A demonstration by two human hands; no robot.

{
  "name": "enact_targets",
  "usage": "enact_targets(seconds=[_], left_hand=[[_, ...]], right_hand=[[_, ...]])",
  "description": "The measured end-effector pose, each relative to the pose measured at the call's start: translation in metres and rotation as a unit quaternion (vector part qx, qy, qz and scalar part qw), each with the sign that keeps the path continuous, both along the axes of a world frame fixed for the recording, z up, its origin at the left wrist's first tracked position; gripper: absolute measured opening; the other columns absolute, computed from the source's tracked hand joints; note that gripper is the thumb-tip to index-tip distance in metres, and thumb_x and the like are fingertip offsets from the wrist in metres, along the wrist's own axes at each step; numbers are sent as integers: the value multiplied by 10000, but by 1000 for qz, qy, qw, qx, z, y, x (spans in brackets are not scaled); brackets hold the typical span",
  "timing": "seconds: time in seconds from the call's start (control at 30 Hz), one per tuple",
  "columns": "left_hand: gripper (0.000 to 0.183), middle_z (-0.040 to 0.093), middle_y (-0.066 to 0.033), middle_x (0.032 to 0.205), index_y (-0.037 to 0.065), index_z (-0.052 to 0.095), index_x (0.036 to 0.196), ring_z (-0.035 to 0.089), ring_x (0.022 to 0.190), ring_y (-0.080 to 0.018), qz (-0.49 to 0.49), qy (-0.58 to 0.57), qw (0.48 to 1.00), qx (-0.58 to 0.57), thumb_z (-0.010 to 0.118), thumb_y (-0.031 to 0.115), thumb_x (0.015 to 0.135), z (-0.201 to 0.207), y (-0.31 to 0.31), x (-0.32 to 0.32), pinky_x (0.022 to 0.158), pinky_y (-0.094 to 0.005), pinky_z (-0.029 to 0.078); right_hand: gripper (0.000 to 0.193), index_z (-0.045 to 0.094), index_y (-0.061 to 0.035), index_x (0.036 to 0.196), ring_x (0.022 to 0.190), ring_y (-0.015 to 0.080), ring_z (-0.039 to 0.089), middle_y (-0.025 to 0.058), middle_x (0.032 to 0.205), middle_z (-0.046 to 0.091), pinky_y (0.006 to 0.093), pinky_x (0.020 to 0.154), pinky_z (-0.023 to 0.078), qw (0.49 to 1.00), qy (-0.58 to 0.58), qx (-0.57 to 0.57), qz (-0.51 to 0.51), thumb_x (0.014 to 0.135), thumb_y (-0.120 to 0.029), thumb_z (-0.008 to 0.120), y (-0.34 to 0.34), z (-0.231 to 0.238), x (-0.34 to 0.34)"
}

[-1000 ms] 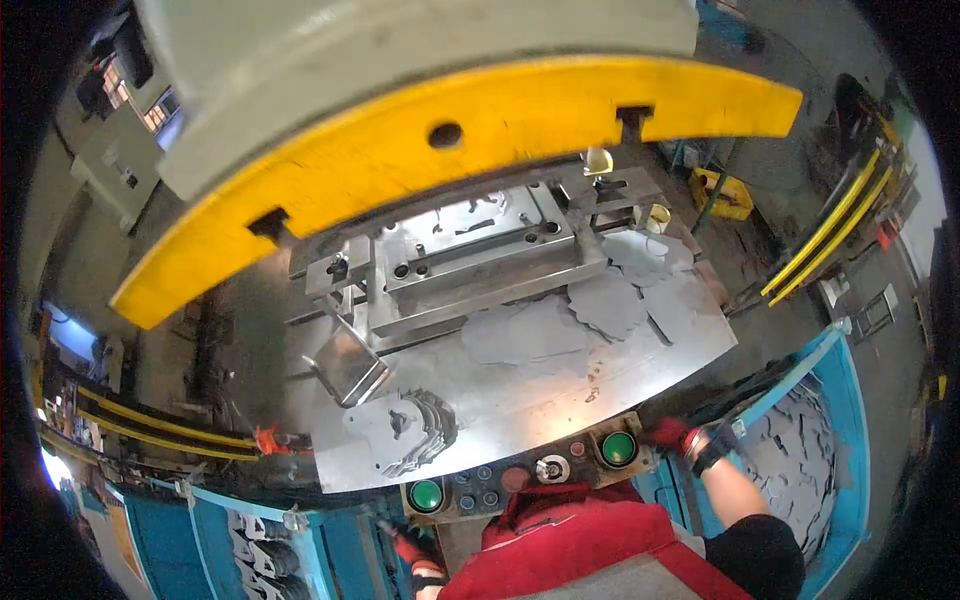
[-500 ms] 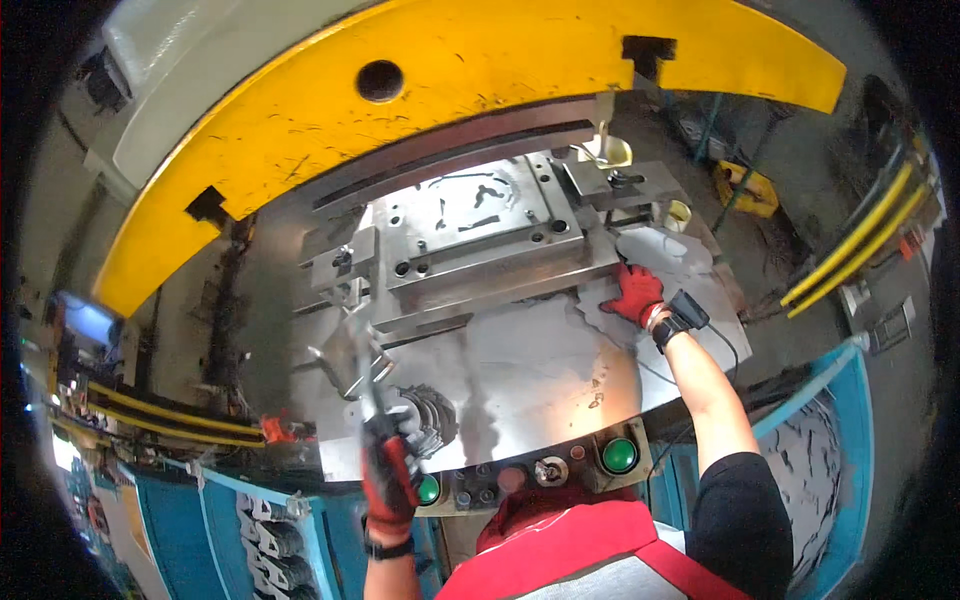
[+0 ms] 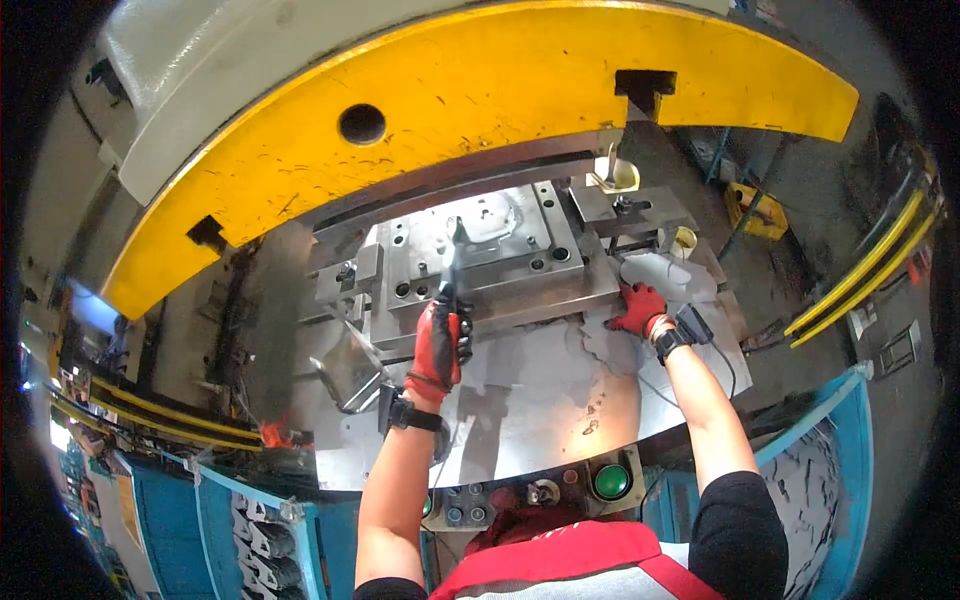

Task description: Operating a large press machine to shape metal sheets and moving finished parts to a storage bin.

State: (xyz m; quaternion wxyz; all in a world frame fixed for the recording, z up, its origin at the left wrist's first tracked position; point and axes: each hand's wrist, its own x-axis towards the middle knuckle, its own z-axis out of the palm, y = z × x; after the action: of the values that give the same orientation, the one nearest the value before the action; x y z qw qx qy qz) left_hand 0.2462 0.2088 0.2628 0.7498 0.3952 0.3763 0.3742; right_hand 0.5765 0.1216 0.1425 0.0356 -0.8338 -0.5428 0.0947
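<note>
One table [image 3: 560, 430], left hand [image 3: 438, 350] with one tool [image 3: 450, 272], right hand [image 3: 640, 311] beside one die [image 3: 510, 272]

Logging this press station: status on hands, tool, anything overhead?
Left hand gripping tool, tip over die, contact unclear. Right hand at grey sheets, grip unclear. Yellow ram overhead.

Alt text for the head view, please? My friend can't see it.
A gloved left hand holds a slim tool over a metal die near a yellow machine beam; the gloved right hand is at flat grey sheets.
</note>
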Motion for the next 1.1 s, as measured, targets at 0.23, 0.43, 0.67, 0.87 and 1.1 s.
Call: enact_targets(seconds=[0.23, 0.43, 0.67, 0.87, 1.1], left_hand=[[420, 475, 3, 580, 66, 536, 925, 368, 323, -73, 21, -58, 997, 57, 409, 465, 892, 35, -65, -60, 286, -195, 288], [495, 487, -5, 578, 38, 518, 977, 371, 331, -71, 74, 59, 994, 57, 390, 506, 883, 34, -144, -147, 294, -190, 279], [445, 477, 20, 632, 48, 503, 967, 408, 405, -46, 167, 65, 983, -35, 470, 478, 858, -13, -237, -210, 340, -183, 328], [377, 484, 30, 625, 73, 526, 943, 418, 434, -45, 200, 74, 974, -75, 453, 437, 876, -38, -254, -224, 369, -168, 328], [197, 443, 39, 561, 97, 525, 876, 377, 363, -57, 236, 84, 963, -94, 492, 291, 867, -49, -255, -228, 317, -204, 309]], right_hand=[[531, 554, -129, 1090, 958, 335, 546, 138, 1060, 570, 438, 815, 437, 989, 23, 100, -105, 640, -397, 644, 20, -58, 38], [288, 578, -47, 962, 870, 340, 585, 165, 900, 620, 401, 755, 463, 952, 58, 290, -78, 707, -167, 639, 5, -57, 48], [165, 606, -35, 831, 569, 116, 530, 2, 649, 548, 255, 511, 440, 865, 499, 18, -48, 682, -104, 618, -47, -2, 77], [343, 530, -30, 1066, 575, 111, 519, 22, 708, 531, 244, 480, 444, 744, 652, 123, -80, 732, -102, 551, -102, 57, -10], [484, 425, -68, 1256, 651, 87, 515, -9, 793, 526, 234, 534, 465, 692, 672, 257, -61, 788, -104, 547, -86, 130, -93]])
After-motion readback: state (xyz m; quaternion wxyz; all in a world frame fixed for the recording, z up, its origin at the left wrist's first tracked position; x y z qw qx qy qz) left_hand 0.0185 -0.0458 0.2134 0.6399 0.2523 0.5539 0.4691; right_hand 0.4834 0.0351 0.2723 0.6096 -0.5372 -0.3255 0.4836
